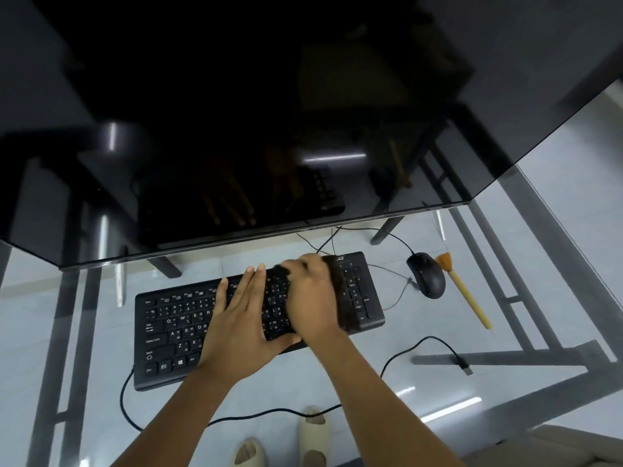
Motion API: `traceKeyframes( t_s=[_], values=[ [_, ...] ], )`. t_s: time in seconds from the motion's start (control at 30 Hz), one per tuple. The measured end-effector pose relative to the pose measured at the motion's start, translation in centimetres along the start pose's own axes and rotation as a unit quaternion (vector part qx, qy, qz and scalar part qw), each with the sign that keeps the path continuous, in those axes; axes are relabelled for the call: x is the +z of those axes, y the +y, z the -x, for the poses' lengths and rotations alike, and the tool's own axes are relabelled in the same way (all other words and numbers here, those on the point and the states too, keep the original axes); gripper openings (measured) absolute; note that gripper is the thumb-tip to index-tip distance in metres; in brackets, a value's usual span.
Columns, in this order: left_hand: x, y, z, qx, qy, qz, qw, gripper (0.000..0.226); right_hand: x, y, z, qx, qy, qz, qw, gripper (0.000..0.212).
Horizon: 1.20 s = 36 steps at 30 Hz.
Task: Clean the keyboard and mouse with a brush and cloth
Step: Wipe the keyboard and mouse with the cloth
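Pressing down on the keyboard with both hands, I lean over the glass desk. The keyboard is black and lies flat on the desk, a bit tilted, just under the big dark screen.

My left hand lies flat on the middle keys. Its fingers are straight and close together, holding nothing.

My right hand is on the right part of the keyboard, next to the number keys. It presses a dark cloth onto the keys. The cloth peeks out along the right side of my hand and above my fingers. My fingers look bent over it, but that part is blurry, so I cannot tell how tight the hold is.

Right of the keyboard sits the black mouse, a little apart from it. Just beside the mouse lies the brush, with orange hairs at the far end and a pale stick pointing toward me. Nobody is touching either one.

A black cable curls on the desk near the front, with a plug at its end. Through the glass I see my two feet in pale slippers on the floor.
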<state>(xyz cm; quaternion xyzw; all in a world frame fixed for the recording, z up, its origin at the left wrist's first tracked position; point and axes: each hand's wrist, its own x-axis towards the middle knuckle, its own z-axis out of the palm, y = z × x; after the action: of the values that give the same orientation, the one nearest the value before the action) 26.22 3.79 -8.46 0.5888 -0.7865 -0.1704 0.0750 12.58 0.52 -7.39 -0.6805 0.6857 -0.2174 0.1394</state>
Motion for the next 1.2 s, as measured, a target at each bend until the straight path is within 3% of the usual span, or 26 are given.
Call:
traceKeyframes(
  t_s=[0.07,0.1,0.23,0.3,0.4,0.5,0.6,0.7,0.87,1.1,1.2],
  values=[
    [-0.1,0.1,0.0,-0.007,-0.001,0.016,1.000,0.123,-0.5,1.1,-0.6,-0.084,-0.042,0.013,0.996,0.036],
    [-0.2,0.1,0.0,-0.010,-0.003,0.024,1.000,0.125,-1.2,2.8,-1.4,-0.076,-0.048,0.024,0.996,0.037],
    [-0.5,0.3,0.2,-0.014,0.011,0.059,0.998,0.129,-3.2,8.4,-3.5,0.086,0.024,0.058,0.994,0.032],
    [-0.4,0.3,0.1,-0.013,0.020,0.060,0.998,0.131,-1.6,5.4,-3.1,0.035,-0.001,0.086,0.996,0.034],
    [0.0,0.1,0.0,-0.011,0.041,0.051,0.998,0.130,1.0,-1.7,-1.0,-0.064,-0.053,0.024,0.996,0.026],
    [0.1,-0.2,0.0,-0.012,0.036,0.046,0.998,0.123,0.5,-2.0,-0.9,-0.115,-0.088,-0.005,0.989,0.026],
    [0.2,-0.3,0.1,0.010,0.011,-0.015,1.000,0.106,-2.0,4.6,-1.5,-0.025,-0.012,0.012,1.000,0.039],
    [0.2,-0.3,0.1,0.004,0.005,-0.032,0.999,0.103,-4.6,9.4,0.4,0.101,0.070,-0.011,0.992,0.036],
    [0.0,-0.1,0.1,-0.001,0.010,-0.019,1.000,0.104,-5.7,10.1,7.9,0.086,0.070,-0.012,0.994,0.033],
    [0.0,-0.2,0.0,-0.004,0.007,-0.011,1.000,0.106,-5.2,8.7,-0.4,0.091,0.066,-0.011,0.994,0.026],
    [0.1,-0.4,0.0,-0.001,0.007,-0.012,1.000,0.106,-4.8,8.5,0.3,0.086,0.076,-0.026,0.993,0.027]
  ],
)
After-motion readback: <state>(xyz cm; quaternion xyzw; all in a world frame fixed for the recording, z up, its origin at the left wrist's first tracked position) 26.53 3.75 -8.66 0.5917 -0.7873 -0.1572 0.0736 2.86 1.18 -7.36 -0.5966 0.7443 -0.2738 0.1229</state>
